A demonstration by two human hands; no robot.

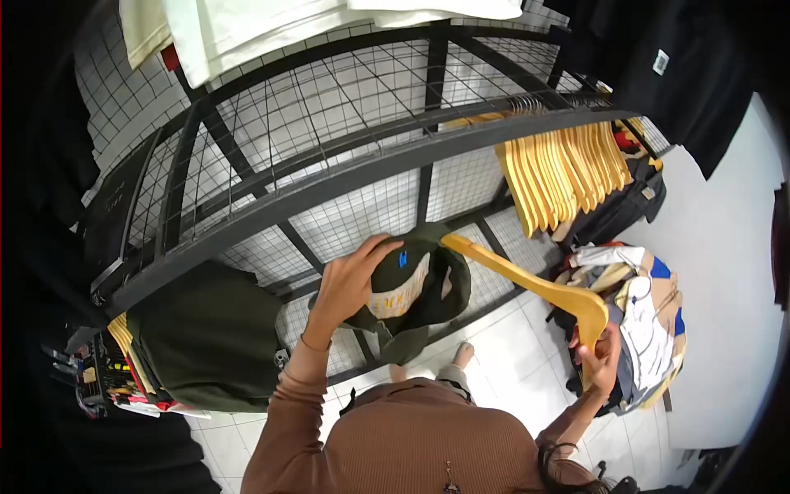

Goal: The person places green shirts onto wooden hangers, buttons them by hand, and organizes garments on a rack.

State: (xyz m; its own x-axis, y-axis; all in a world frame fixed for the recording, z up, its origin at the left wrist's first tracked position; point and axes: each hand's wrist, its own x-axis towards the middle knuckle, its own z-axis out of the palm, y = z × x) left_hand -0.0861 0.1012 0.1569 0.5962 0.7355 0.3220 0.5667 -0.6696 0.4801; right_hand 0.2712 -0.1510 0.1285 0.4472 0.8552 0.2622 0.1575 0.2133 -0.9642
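Note:
My left hand (346, 284) grips a bunched dark green garment (448, 284) in front of the rack, fingers closed over its upper edge. A pale printed patch and a small blue mark show on the cloth, which hangs in folds. My right hand (602, 362) is closed around one end of a yellowish wooden clothes hanger (527, 280). The hanger's other end reaches left to the garment's top edge; whether it is inside the cloth cannot be made out.
A black metal rack with wire mesh (362, 156) spans the front. Several wooden hangers (568, 173) hang at its right. A heap of clothes (646, 329) lies to the right, beside a white panel (724, 272). Dark green garments (206, 337) hang at left, and white cloth (271, 33) lies above.

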